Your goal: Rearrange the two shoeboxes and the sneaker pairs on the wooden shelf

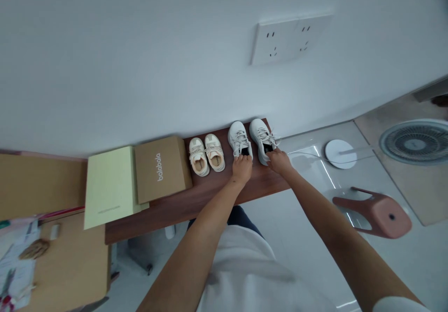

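Two white lace-up sneakers stand side by side at the right end of a dark wooden shelf (210, 193), toes towards the wall. My left hand (242, 168) is closed on the heel of the left sneaker (239, 137). At the heel of the right sneaker (259, 133), my right hand (279, 160) grips the collar, its fingertips partly hidden inside. Both sneakers rest on the wood. Just left of them sits a smaller pair of cream shoes, a left one (198, 155) and a right one (214, 151), with no hand on them.
A brown shoebox (150, 167) and a pale green box (110, 181) stand on the shelf's left part. A cardboard box (73, 260) with papers is at lower left. Rightward on the floor are a pink stool (388, 216), a white round base (338, 153) and a fan (416, 141).
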### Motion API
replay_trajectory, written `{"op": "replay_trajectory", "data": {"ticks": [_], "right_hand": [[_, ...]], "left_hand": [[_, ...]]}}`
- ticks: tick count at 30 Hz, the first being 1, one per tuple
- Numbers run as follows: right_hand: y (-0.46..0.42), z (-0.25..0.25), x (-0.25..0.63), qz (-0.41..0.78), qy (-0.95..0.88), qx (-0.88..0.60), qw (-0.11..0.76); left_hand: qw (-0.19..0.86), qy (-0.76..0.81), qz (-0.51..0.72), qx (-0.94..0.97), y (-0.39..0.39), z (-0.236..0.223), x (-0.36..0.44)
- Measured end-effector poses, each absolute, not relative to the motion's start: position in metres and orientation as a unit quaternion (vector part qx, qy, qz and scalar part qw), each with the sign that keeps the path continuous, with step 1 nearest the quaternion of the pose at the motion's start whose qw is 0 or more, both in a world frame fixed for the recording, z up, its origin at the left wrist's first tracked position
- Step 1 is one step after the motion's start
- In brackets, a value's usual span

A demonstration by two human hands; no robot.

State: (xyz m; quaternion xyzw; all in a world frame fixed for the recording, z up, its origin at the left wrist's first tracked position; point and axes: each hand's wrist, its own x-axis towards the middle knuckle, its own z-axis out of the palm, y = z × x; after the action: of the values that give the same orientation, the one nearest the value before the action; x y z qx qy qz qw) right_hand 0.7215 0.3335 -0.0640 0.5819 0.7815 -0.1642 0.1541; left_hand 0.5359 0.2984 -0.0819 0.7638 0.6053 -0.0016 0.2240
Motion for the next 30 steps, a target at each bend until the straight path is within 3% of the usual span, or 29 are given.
{"op": "replay_trajectory", "data": {"ticks": [13,19,25,30], "right_hand": [[0.331,-0.064,0.716,-0.142,0.79,0.577,0.149],[0.311,-0.052,0.706,-0.13,0.796,0.59,0.039],[0.254,-0.057,0.674,-0.215,0.814,0.534,-0.082],[0.185,-0.072,0.637,-0.36,0.772,0.523,-0.011]], "left_hand": [[0.244,0.629,-0.007,0.738,0.297,-0.071,0.55],[0.262,0.625,0.041,0.734,0.286,-0.052,0.535],[0.37,0.569,0.143,0.72,0.227,-0.044,0.481],[0.428,0.649,0.076,0.625,0.138,-0.05,0.408]]}}
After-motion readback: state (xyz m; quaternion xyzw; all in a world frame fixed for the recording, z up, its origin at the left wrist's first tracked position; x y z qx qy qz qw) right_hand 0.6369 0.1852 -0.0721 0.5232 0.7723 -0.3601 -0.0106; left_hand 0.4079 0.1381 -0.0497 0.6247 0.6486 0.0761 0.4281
